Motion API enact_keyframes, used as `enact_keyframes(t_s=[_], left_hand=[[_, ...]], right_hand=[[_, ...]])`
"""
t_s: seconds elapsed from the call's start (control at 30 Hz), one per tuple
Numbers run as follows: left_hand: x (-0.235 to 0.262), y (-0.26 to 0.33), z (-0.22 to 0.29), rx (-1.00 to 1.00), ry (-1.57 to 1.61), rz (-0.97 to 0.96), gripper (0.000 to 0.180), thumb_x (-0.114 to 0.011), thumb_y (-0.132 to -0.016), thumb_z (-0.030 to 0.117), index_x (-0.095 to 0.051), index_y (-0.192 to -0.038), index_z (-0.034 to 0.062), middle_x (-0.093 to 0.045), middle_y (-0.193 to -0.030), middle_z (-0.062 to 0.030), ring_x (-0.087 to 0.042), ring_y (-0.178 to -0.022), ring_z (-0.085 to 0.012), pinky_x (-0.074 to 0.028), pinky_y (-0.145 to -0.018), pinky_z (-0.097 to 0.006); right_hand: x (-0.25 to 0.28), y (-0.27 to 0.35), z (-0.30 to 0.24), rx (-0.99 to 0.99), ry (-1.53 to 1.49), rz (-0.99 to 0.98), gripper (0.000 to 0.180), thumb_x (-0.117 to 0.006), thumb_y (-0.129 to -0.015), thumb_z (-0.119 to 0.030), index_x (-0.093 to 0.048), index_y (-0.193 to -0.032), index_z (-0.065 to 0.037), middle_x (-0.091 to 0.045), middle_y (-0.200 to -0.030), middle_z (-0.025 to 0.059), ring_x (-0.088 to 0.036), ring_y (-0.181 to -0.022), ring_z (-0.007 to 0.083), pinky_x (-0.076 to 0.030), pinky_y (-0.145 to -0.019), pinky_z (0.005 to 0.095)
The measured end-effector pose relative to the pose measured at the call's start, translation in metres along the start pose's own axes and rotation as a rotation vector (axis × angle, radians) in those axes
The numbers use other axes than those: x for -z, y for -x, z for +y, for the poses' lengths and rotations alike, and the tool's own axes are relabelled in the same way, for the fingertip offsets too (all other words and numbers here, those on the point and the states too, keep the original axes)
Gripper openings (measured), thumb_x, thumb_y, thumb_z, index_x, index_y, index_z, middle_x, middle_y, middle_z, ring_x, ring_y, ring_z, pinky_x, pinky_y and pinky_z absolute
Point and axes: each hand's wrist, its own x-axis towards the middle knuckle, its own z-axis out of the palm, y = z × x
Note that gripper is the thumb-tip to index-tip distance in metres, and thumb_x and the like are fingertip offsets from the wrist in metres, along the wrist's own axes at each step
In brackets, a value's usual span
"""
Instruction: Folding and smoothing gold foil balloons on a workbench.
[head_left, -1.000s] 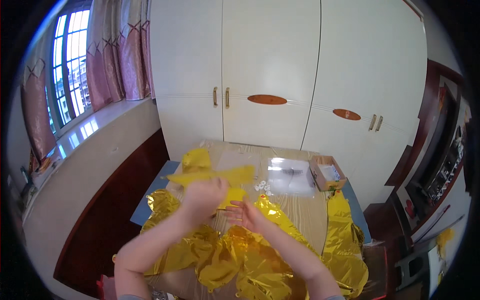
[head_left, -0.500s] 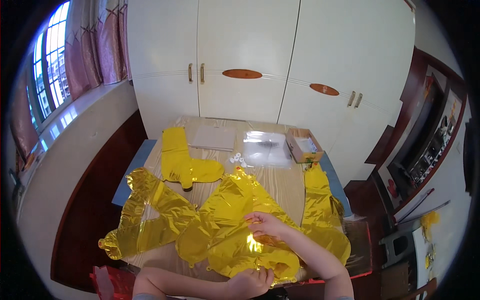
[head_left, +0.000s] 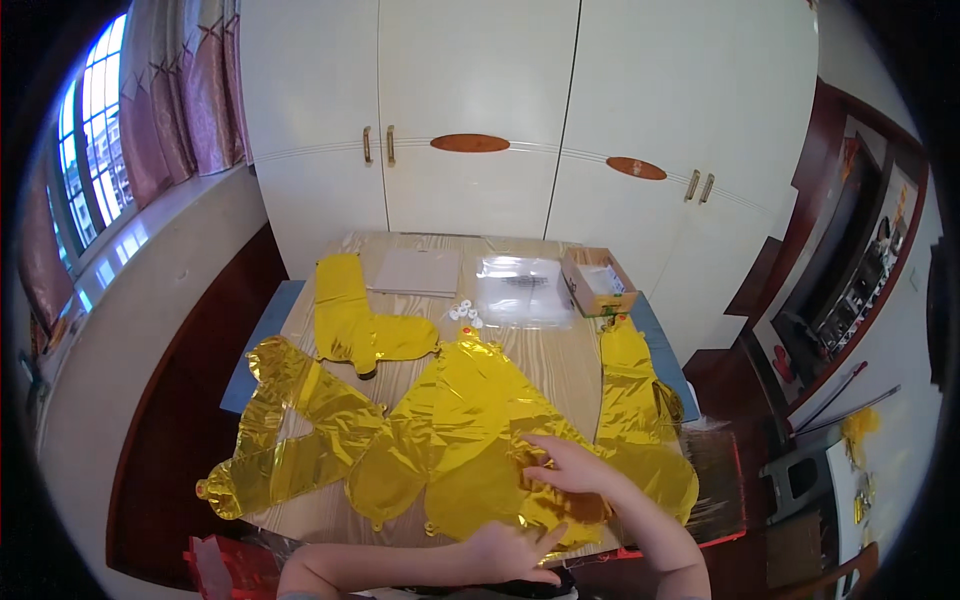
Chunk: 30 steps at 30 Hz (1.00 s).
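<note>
A large flat gold foil balloon [head_left: 465, 405] lies across the middle of the table, wrinkled and shiny. My right hand [head_left: 572, 467] rests on its right side with the fingers spread apart. Close to the balloon's near edge is my left hand [head_left: 503, 552], its fingers stretched and apart, holding nothing. Left of the large balloon lies another gold foil balloon [head_left: 325, 392] with a gap in its middle. An L-shaped gold foil balloon [head_left: 343, 305] sits farther back. A fourth gold foil balloon [head_left: 628, 405] is spread along the right side, beyond my right hand.
At the table's back are a grey flat board [head_left: 418, 272], small white rolls [head_left: 466, 313], a clear plastic sheet [head_left: 522, 290] and an open cardboard box [head_left: 600, 283]. White cabinets [head_left: 470, 80] stand behind. A red bag [head_left: 230, 568] is at lower left.
My left hand has let go of the balloon's near edge and opened. My right hand has shifted slightly right and spread its fingers. The near part of the balloon lies flatter. The view has shifted slightly.
</note>
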Motion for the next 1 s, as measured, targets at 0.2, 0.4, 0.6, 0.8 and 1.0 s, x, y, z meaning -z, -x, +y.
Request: enact_keyframes(t_s=[0.2, 0.4, 0.6, 0.8, 1.0], left_hand=[[-0.026, -0.004, -0.121, -0.084, -0.031, 0.191, 0.061, -0.059, -0.088, 0.048, -0.05, -0.132, 0.0066, -0.06, -0.116, -0.0195, -0.057, -0.112, -0.0339, -0.047, -0.092, -0.042], [-0.047, 0.015, -0.195, 0.204, -0.007, -0.015, 0.077, -0.056, -0.083, 0.063, -0.042, -0.141, 0.0132, -0.037, -0.146, -0.021, -0.029, -0.137, -0.0439, -0.025, -0.111, -0.054], [-0.053, 0.017, -0.186, 0.229, -0.071, -0.034, 0.082, -0.049, -0.083, 0.071, -0.038, -0.145, 0.0189, -0.032, -0.149, -0.0215, -0.027, -0.138, -0.0446, -0.022, -0.112, -0.056], [-0.065, 0.015, -0.172, 0.273, -0.102, 0.015, 0.076, -0.046, -0.086, 0.069, -0.038, -0.145, 0.022, -0.032, -0.149, -0.0216, -0.028, -0.137, -0.0457, -0.02, -0.109, -0.062], [-0.066, 0.014, -0.17, 0.278, -0.092, 0.027, 0.075, -0.046, -0.086, 0.069, -0.04, -0.145, 0.023, -0.033, -0.149, -0.0214, -0.029, -0.137, -0.0465, -0.021, -0.108, -0.065]], right_hand=[[-0.012, 0.008, 0.016, 0.196, 0.258, 0.102, 0.046, -0.059, -0.091, -0.031, -0.054, -0.128, -0.004, -0.056, -0.127, 0.0183, -0.051, -0.121, 0.0359, -0.04, -0.103, 0.0425], [-0.023, -0.017, 0.028, 0.213, 0.413, 0.202, 0.038, -0.054, -0.094, -0.03, -0.056, -0.126, -0.008, -0.055, -0.131, 0.0135, -0.046, -0.128, 0.0329, -0.03, -0.109, 0.0515], [-0.024, -0.021, 0.038, 0.094, 0.402, 0.159, 0.037, -0.052, -0.095, -0.028, -0.056, -0.127, -0.011, -0.054, -0.135, 0.0094, -0.043, -0.131, 0.0302, -0.024, -0.111, 0.0581], [-0.02, -0.021, 0.031, 0.056, 0.373, 0.118, 0.037, -0.048, -0.096, -0.026, -0.053, -0.13, -0.01, -0.052, -0.137, 0.0098, -0.043, -0.132, 0.0305, -0.022, -0.111, 0.0603], [-0.018, -0.022, 0.028, 0.001, 0.308, 0.109, 0.04, -0.048, -0.097, -0.025, -0.048, -0.133, -0.008, -0.051, -0.138, 0.0106, -0.042, -0.133, 0.0312, -0.019, -0.111, 0.0616]])
